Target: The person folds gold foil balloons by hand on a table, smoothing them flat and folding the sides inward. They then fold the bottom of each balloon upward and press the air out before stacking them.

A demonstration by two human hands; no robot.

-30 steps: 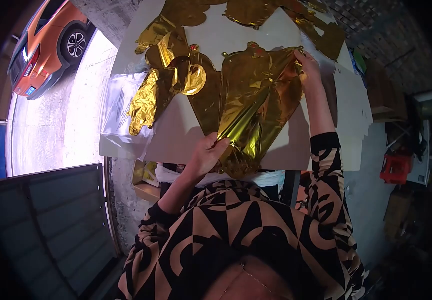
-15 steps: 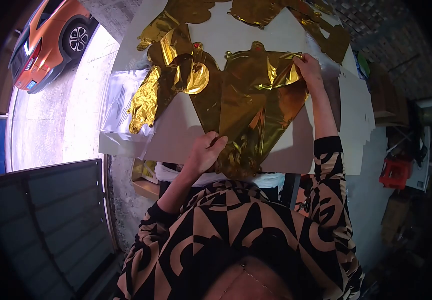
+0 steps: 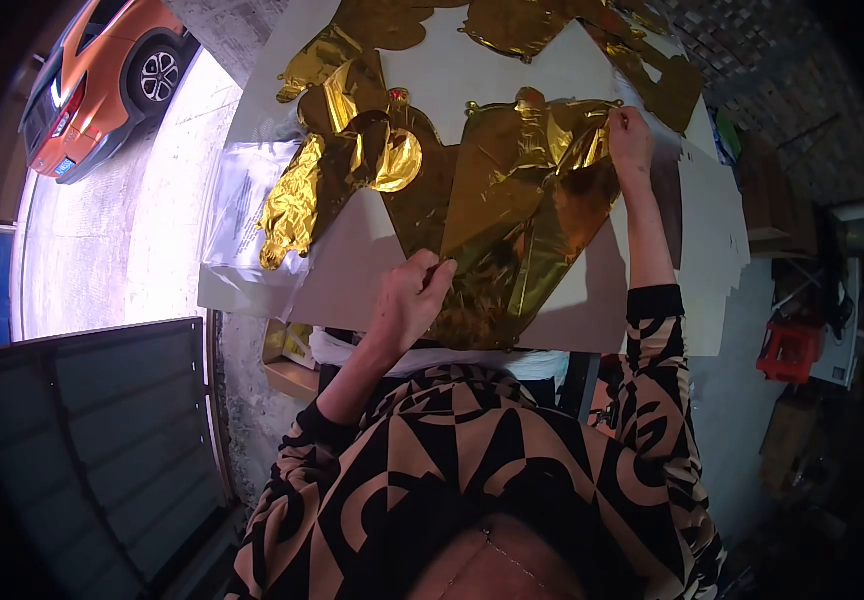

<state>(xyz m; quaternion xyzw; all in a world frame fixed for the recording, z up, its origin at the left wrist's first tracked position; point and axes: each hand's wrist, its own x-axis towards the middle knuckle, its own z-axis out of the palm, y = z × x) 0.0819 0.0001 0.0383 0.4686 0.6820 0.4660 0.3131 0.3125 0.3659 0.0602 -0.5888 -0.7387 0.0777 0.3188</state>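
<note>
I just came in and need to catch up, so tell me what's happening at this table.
A person is handling a sheet of gold foil spread over a pale work surface. The left hand pinches its left edge low down, near the body, and the right hand grips its upper right corner. More gold foil pieces lie beyond it, and a crumpled gold piece rests on clear plastic to the left.

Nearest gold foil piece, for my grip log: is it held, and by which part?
Right hand pinches the foil by its upper right corner, left hand by its lower left edge.
</note>
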